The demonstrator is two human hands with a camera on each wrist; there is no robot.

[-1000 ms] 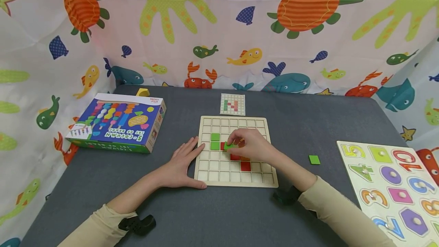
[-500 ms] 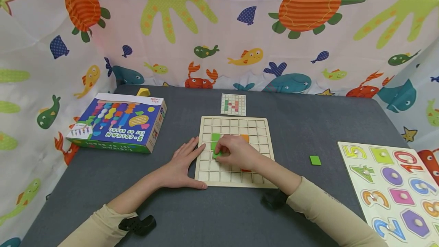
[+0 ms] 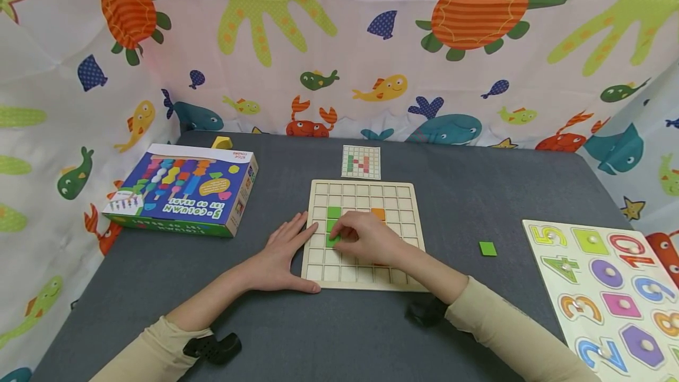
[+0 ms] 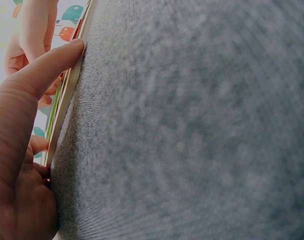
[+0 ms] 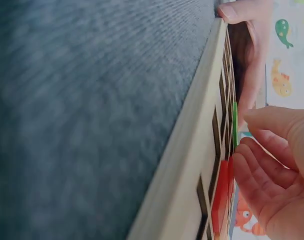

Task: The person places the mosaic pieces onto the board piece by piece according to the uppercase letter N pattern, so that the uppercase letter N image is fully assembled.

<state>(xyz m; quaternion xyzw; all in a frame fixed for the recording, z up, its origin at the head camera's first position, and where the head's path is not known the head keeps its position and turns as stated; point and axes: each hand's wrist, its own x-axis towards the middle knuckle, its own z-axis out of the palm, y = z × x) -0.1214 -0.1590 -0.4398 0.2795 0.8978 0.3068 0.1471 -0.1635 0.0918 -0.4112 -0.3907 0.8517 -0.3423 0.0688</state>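
My left hand [image 3: 278,258] lies spread at the left side of a wooden grid board [image 3: 350,283], thumb and fingers against its edge. Over the board, my right hand [image 3: 371,239] has thumb and forefinger at a small green square tile [image 3: 331,243], which sits in a cell below two more green tiles [image 3: 333,212]. The fingers partly cover this tile. An orange tile [image 3: 379,214] shows beyond the right hand; in the right wrist view, red tiles [image 5: 221,192] sit in the board beneath it. The hand hides other cells in the head view.
Behind the board lies a small pattern card [image 3: 361,162]. One loose green tile [image 3: 487,249] is on the grey table to the right, before a number puzzle board [image 3: 605,293]. A blue bead-set box [image 3: 183,187] stands at the left, a yellow piece [image 3: 222,142] behind it.
My right hand has moved left and slightly down over the board with the green tile, which now lies in the cell below the other two. The left hand has stayed in place.
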